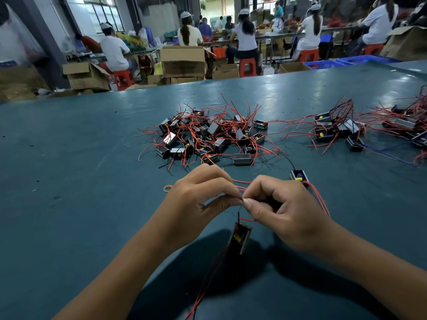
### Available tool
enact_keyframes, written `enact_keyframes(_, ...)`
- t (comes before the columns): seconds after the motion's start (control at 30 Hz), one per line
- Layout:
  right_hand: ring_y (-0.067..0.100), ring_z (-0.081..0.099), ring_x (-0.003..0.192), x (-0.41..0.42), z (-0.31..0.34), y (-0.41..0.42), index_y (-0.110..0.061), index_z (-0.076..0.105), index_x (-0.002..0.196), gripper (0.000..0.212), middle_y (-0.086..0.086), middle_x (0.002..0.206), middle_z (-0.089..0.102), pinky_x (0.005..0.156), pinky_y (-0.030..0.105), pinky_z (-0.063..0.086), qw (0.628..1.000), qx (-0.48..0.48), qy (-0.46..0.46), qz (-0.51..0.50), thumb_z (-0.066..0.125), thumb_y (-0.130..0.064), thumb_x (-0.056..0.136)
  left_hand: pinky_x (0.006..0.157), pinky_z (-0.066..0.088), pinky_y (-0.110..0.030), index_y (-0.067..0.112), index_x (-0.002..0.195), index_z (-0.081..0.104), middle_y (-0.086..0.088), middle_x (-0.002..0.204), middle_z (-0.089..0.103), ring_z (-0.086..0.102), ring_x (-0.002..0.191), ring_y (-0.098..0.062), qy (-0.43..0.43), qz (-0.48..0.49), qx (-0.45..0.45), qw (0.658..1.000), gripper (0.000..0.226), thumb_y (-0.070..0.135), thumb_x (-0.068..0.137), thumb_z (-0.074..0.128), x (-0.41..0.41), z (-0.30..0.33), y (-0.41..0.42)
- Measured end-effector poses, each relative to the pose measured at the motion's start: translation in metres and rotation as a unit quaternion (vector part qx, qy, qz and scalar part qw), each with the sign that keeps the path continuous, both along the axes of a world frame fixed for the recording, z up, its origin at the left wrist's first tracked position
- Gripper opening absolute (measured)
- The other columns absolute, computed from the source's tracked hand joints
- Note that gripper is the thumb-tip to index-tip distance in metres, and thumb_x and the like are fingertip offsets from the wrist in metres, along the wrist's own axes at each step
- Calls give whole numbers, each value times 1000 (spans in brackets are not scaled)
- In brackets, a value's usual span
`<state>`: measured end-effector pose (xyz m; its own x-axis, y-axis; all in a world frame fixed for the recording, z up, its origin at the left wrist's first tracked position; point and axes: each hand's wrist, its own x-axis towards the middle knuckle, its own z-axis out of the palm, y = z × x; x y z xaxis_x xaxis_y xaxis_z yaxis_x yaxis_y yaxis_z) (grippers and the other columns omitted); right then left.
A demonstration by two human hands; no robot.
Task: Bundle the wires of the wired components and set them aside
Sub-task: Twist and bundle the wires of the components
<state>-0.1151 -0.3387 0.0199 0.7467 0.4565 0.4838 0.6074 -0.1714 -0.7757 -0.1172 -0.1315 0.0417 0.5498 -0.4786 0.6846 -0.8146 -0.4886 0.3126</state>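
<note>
My left hand [198, 199] and my right hand [284, 209] meet above the table, fingertips pinched together on thin red and black wires [241, 204]. A small black wired component [240, 236] hangs tilted from those wires just below my hands, its long red and black leads trailing toward me. Another component [299, 177] lies on the table behind my right hand, its red wires running under that hand. A loose pile of several components with red wires [208, 135] lies farther out at the centre.
A second heap of components [339, 130] lies to the right, with more [406, 125] at the right edge. A small rubber band [168, 188] lies left of my left hand. Beyond the teal table [69, 181], seated people work among cardboard boxes.
</note>
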Motion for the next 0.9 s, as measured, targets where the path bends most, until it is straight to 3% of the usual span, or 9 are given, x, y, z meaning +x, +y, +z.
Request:
enact_keyframes(0.1,6,33,50,-1,0,-1,-21,59,82,10,6,56,40,49,18,30,1000,6,-10,-1,62,-27,90,72,40,-16,8,88,70,3,89,59,52,78,-8,20,4,8,1000,15,20,95,65,-2,1,-3)
enact_keyframes(0.23,4,31,48,-2,1,0,-16,59,79,11,-11,55,38,50,12,27,998,-23,-54,-30,63,-17,89,63,44,-29,14,88,65,8,80,56,52,70,-13,182,-5,-37,983,18,29,97,61,-6,-2,-4)
enact_keyframes(0.37,4,35,49,-3,3,1,-15,59,77,11,-13,57,39,53,8,26,990,-67,-109,-64,64,-13,87,57,37,-32,18,83,60,7,68,48,41,63,-12,351,-31,-91,931,17,28,97,56,-9,-2,-8)
enact_keyframes(0.47,2,37,51,-4,5,2,-14,59,77,10,-17,58,37,55,6,27,985,-85,-135,-70,63,-13,87,57,39,-19,15,79,61,-3,69,48,44,61,-11,434,-50,-160,885,16,21,93,57,-10,-2,-10)
enact_keyframes(0.57,3,37,50,-4,6,1,-14,60,77,10,-16,56,37,54,6,27,984,-83,-136,-79,63,-14,87,57,39,-20,9,81,63,-10,70,46,44,60,-13,506,-72,-233,827,16,20,93,66,-10,-4,-13)
enact_keyframes(0.77,6,33,47,-3,1,2,-17,60,77,11,-10,52,37,50,12,28,991,-27,-76,-106,64,-16,87,64,46,-22,13,85,71,4,70,61,54,68,-11,413,-25,-195,889,12,24,87,69,-6,-5,-9)
enact_keyframes(0.9,10,39,49,-3,1,4,-19,64,82,8,2,55,47,49,16,33,989,-6,-61,-133,67,-15,89,67,47,-20,21,89,73,7,78,67,58,74,-8,407,-16,-193,893,7,24,85,69,-4,-8,-8)
